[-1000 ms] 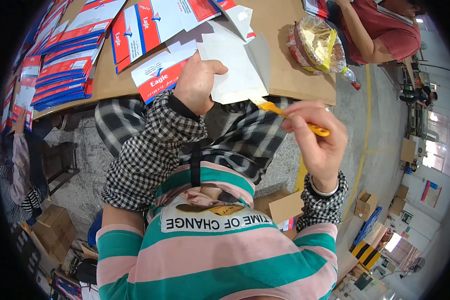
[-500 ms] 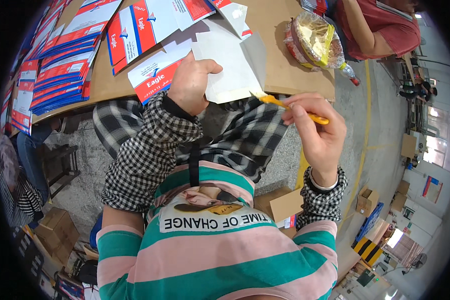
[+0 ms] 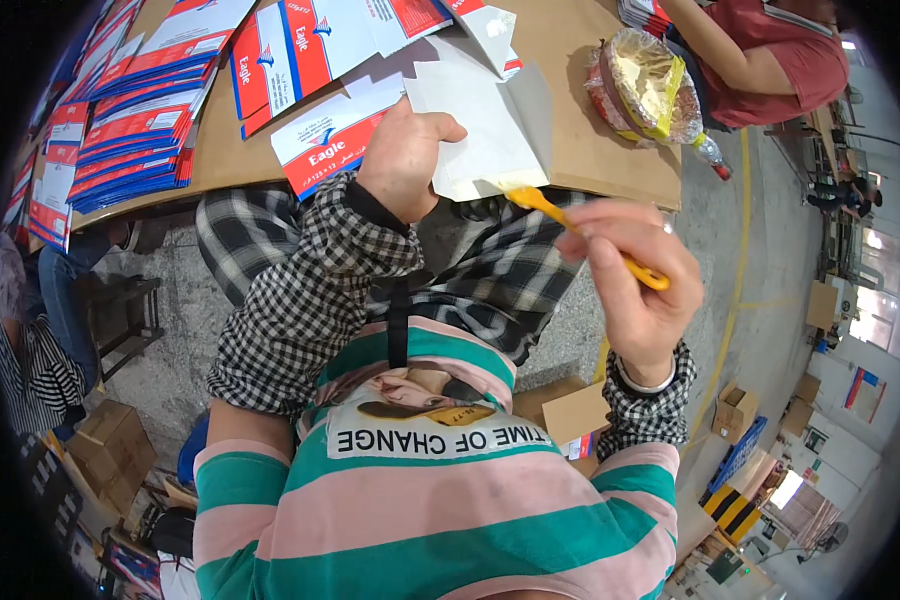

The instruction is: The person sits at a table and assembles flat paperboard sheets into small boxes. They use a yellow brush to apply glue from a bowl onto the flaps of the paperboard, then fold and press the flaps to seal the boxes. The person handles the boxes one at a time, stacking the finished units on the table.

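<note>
My left hand (image 3: 407,160) grips the left edge of an unfolded cardboard carton (image 3: 482,135), its plain white inside turned up and its near flap over the table edge. The thumb lies on top; the fingers are partly hidden underneath. In my right hand (image 3: 642,275) is a small brush (image 3: 538,204) with a yellow-orange handle, held between thumb and fingers. Its tip touches the carton's near flap, where a pale smear shows. A plastic-lined bowl (image 3: 686,100) of cream-coloured paste (image 3: 634,80) stands at the right of the table.
Flat red, white and blue cartons (image 3: 320,45) spread over the table (image 3: 580,175), with tall stacks (image 3: 135,150) on the left. A plastic bottle (image 3: 710,155) lies by the bowl. Another person (image 3: 760,65) sits at the far right. An open cardboard box (image 3: 575,412) stands near my right forearm.
The brush tip has moved slightly down and left along the carton's near flap, its handle now steeper. The whole view has shifted a little; my left hand keeps its hold.
</note>
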The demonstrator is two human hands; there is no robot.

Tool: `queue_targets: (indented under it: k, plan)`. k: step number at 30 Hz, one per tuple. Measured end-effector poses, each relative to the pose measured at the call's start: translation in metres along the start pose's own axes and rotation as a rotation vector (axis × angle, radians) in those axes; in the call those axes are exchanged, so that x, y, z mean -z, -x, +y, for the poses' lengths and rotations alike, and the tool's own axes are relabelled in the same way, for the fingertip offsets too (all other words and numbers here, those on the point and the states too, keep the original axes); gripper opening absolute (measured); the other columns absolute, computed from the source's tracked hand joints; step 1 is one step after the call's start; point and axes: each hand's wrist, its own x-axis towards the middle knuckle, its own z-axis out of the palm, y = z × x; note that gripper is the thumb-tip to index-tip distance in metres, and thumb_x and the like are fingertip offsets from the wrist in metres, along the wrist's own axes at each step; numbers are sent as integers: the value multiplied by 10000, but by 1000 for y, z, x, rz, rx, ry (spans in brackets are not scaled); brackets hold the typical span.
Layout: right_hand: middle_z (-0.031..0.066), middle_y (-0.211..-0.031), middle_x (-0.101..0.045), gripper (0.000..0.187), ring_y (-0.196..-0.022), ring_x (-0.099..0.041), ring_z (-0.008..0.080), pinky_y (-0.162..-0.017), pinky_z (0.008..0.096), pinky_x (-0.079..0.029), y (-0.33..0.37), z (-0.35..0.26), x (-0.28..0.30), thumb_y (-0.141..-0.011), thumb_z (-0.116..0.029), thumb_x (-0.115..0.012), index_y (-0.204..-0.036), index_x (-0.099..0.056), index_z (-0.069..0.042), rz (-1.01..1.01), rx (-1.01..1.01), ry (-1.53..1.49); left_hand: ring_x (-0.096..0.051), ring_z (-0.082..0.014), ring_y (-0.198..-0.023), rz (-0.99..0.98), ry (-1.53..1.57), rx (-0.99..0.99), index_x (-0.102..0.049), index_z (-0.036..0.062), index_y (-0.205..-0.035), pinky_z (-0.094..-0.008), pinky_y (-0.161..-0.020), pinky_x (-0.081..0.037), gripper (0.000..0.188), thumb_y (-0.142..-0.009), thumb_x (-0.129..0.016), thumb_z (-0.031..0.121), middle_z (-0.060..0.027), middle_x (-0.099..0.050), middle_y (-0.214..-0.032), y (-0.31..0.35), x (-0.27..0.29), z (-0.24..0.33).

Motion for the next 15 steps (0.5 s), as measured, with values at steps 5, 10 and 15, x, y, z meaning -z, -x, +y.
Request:
queue_targets:
  k: [5,10,15]
  plan:
    - [160,-877,-655,53,-761,-628,224,-672,288,-486,0,4,1,-778,43,-625,-830,-624,32,-187,25,18,-618,-303,-940,79,150,66,-456,-47,-1154,-398,-780,-548,381,-773,-464,-34,-170,-575,-1066,10,-16,16]
    - [150,-861,-655,51,-746,-630,218,-666,288,-488,-4,-2,-5,-774,39,-628,-824,-625,31,-114,3,30,-612,-312,-948,84,158,75,-446,-51,-1174,-409,-787,-545,406,-768,-454,-42,-179,-568,-1083,13,-18,19]
    - [147,-864,-658,63,-748,-633,220,-667,287,-490,-6,-2,-3,-769,39,-634,-831,-628,30,-127,34,31,-607,-303,-962,44,168,55,-450,-55,-1174,-414,-802,-538,405,-769,-447,-45,-179,-570,-1082,10,-14,15]
